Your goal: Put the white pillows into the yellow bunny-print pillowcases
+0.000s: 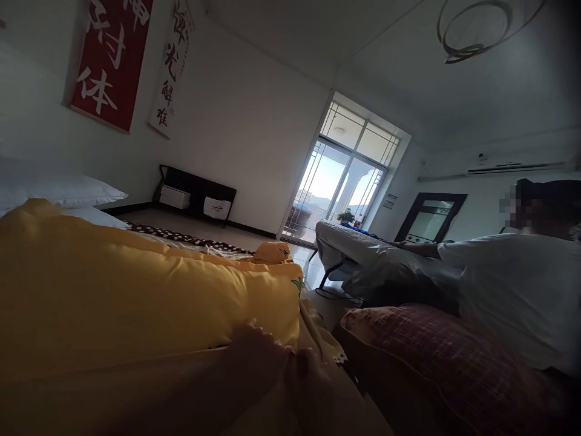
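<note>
Dim white-walled room (267,145): left hand (254,354) and right hand (312,376) sit close together by a yellow pillow (158,290), grip indistinguishable; gentle, even handling should limit creasing.

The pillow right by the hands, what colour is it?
The pillow is yellow, seen best in the head view.

Dim overall; daylight enters through the glass doors (331,181) (floor (310,274) glares below); lower edge dark, blurred.

Yellow pillow (149,284) smooth cloth w/ slight sheen; wall (254,139) matt.
</note>
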